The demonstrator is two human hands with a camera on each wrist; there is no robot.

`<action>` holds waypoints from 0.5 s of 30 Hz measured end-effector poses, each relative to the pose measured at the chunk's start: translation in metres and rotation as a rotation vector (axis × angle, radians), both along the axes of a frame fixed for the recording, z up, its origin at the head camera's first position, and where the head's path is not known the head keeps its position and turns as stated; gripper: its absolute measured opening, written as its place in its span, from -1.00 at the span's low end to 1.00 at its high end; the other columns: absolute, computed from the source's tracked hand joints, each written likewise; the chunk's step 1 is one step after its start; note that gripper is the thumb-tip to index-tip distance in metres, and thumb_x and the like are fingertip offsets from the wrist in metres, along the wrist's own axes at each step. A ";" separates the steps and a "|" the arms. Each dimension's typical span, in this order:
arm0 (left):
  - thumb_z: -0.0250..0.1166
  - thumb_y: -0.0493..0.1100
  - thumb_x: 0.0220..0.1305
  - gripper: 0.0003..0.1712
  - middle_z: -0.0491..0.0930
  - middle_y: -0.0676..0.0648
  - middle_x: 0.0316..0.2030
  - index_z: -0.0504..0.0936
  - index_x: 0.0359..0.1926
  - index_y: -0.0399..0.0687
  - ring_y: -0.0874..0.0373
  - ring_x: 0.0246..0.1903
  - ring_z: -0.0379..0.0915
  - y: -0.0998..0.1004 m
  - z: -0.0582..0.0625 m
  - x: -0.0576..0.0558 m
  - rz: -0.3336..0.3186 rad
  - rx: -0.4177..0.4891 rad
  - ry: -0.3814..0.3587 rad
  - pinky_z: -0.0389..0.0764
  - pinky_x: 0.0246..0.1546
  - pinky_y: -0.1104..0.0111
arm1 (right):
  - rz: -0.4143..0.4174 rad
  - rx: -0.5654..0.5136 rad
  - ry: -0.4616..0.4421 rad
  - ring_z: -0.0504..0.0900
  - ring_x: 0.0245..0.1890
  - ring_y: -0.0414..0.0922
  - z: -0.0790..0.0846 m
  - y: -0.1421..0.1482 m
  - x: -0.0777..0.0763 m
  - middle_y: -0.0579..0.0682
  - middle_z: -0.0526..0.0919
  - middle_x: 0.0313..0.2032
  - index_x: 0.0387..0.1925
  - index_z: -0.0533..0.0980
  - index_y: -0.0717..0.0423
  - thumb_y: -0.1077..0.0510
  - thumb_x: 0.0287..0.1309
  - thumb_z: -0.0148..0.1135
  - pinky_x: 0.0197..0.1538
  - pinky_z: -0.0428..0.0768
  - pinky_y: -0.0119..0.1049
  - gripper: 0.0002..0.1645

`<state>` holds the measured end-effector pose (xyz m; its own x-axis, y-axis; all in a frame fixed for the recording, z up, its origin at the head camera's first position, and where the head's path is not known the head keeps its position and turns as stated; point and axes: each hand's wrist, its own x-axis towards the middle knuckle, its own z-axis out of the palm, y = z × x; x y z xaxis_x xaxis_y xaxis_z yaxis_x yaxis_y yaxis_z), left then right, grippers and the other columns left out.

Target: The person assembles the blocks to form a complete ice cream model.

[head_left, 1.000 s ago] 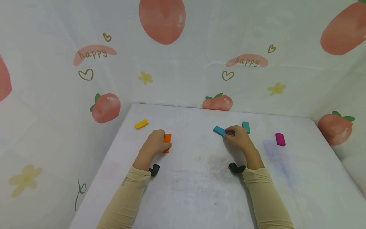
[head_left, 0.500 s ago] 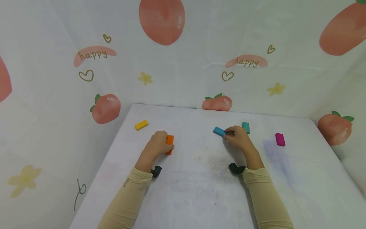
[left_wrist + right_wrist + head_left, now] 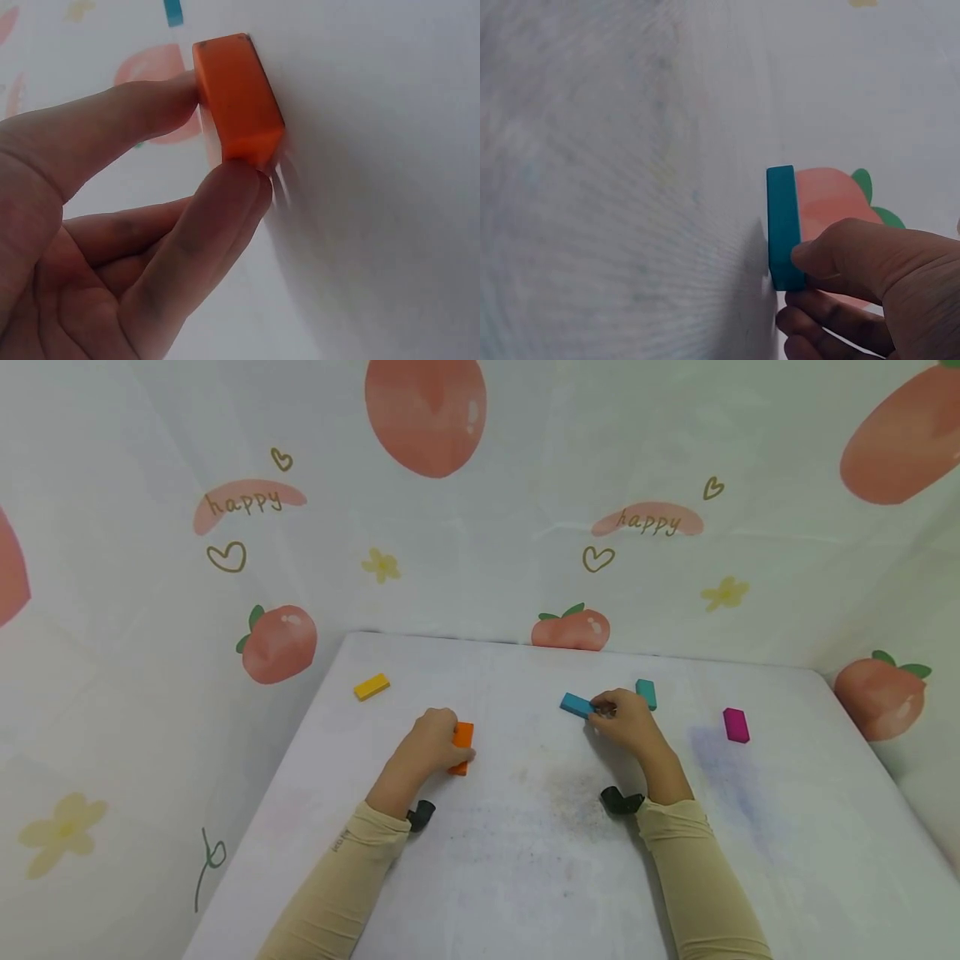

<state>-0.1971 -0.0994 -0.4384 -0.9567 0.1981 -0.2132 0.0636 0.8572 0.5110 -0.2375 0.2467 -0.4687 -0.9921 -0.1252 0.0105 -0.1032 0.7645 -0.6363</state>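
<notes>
My left hand (image 3: 426, 748) pinches an orange block (image 3: 462, 745) between thumb and fingers, left of the table's middle. In the left wrist view the orange block (image 3: 238, 94) is gripped at its near end and along one side. Right of the middle, my right hand (image 3: 628, 720) holds one end of a blue block (image 3: 576, 705), whose other end points toward the left. The right wrist view shows the thumb pressed on the lower end of this blue block (image 3: 783, 225). A teal block (image 3: 646, 693) lies just behind the right hand.
A yellow block (image 3: 372, 687) lies at the back left of the white table (image 3: 495, 877). Toward the right lies a magenta block (image 3: 736, 725). A printed cloth with peaches (image 3: 279, 643) rises behind the table. Black wrist cameras (image 3: 621, 801) sit by each wrist.
My left hand has moved right and slightly nearer with the orange block in its grip. The right hand and blue block have stayed in place.
</notes>
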 end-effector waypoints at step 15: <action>0.62 -0.06 0.21 -0.59 0.56 -0.10 -0.33 0.63 -0.24 -0.27 0.07 -0.35 0.47 0.017 -0.003 0.007 -0.054 0.028 -0.010 0.50 -0.35 0.36 | 0.004 0.005 0.013 0.64 0.02 0.20 -0.001 0.000 0.000 0.31 0.72 -0.02 0.08 0.67 0.39 0.19 0.32 0.33 0.19 0.64 0.18 -0.60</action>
